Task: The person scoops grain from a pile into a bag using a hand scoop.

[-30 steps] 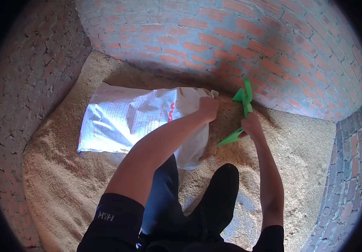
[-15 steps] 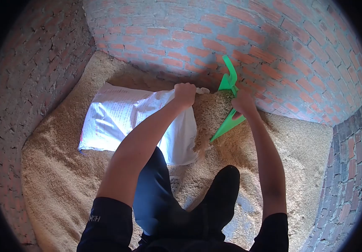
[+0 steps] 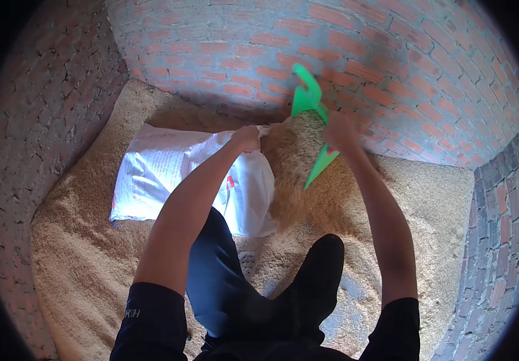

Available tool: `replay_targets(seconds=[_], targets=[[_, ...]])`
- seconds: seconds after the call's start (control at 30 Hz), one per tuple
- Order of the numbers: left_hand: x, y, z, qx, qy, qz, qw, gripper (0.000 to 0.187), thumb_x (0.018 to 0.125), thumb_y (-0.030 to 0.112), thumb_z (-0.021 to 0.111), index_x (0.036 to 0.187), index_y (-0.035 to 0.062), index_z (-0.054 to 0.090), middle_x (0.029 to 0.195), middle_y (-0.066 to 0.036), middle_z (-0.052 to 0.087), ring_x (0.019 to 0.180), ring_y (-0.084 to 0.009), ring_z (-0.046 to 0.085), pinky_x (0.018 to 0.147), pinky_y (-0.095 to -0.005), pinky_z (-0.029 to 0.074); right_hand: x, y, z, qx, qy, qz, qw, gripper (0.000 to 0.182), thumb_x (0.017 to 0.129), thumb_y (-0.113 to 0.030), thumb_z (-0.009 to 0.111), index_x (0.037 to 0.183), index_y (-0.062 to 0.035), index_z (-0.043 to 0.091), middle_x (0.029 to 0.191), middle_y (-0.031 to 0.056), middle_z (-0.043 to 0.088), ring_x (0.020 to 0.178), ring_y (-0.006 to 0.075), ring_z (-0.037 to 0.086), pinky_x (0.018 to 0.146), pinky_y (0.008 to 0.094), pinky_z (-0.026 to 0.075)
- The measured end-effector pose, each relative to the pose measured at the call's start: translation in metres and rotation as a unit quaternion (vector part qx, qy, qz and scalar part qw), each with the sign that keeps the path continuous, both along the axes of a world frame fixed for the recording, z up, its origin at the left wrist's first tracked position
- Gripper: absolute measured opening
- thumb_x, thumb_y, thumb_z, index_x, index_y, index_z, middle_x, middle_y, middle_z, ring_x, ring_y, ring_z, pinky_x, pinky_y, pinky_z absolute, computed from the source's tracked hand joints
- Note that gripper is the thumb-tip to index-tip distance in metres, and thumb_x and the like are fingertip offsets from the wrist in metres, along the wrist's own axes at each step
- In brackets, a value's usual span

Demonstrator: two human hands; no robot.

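My left hand (image 3: 247, 138) is closed on the upper edge of the mouth of a white printed sack (image 3: 157, 168), which lies on its side. To the right of the mouth, my right hand (image 3: 340, 131) grips a green plastic dustpan (image 3: 320, 168), tilted toward the sack. Its curved end sticks up near the wall. A heap of loose tan husks (image 3: 301, 141) slides off the dustpan, blurred by motion, at the sack's mouth. How much enters the sack is hidden.
Tan husks (image 3: 85, 253) cover the floor in a thick, uneven layer. Brick walls (image 3: 259, 57) stand behind and on both sides. My dark-trousered legs (image 3: 229, 289) are bent just below the sack.
My right hand has moved the dustpan left and slightly up, closer to the sack's mouth, and husks now pour from it. My left hand has shifted slightly left and down with the sack's edge.
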State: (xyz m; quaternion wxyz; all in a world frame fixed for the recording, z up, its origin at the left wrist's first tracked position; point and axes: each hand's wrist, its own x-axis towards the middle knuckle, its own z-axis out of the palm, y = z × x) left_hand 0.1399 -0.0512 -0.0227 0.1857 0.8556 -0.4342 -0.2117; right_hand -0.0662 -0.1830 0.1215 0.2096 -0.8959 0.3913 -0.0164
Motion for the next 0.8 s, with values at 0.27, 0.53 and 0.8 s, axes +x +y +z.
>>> replay_targets(seconds=[0.27,0.53,0.8], targets=[[-0.029,-0.027,-0.009,-0.093,-0.039,-0.017,0.995,0.027,0.062,0.013,0.056,0.085,-0.0014,0.064,0.078,-0.017,0.064,0.078,-0.0274,0.064,0.069,-0.0389,0.049,-0.024,0.023,-0.021,-0.254,-0.162,0.078,0.951,0.029,0.076,-0.001,0.048,0.105,0.0029,0.052,0.089,0.0237,0.061,0.08,0.0394,0.06,0.068,0.0457,0.05],[-0.069,-0.022,0.01,-0.139,-0.227,-0.014,0.964,0.033,0.071,0.019,0.058,0.101,0.0077,0.062,0.085,-0.02,0.062,0.079,-0.0314,0.062,0.072,-0.0434,0.048,-0.082,-0.024,-0.054,-0.113,-0.263,-0.083,0.955,0.029,0.081,-0.006,0.046,0.11,-0.0009,0.05,0.085,0.0224,0.06,0.063,0.0336,0.062,0.052,0.04,0.052],[-0.067,-0.027,-0.009,-0.045,-0.311,-0.058,0.948,0.014,0.071,0.006,0.054,0.074,0.0069,0.067,0.075,-0.014,0.064,0.074,-0.0268,0.064,0.059,-0.0415,0.047,-0.231,-0.1,-0.228,0.406,-0.608,-0.417,0.54,0.03,0.077,-0.013,0.064,0.102,-0.0001,0.052,0.094,0.0149,0.057,0.08,0.0213,0.059,0.064,0.0287,0.055]])
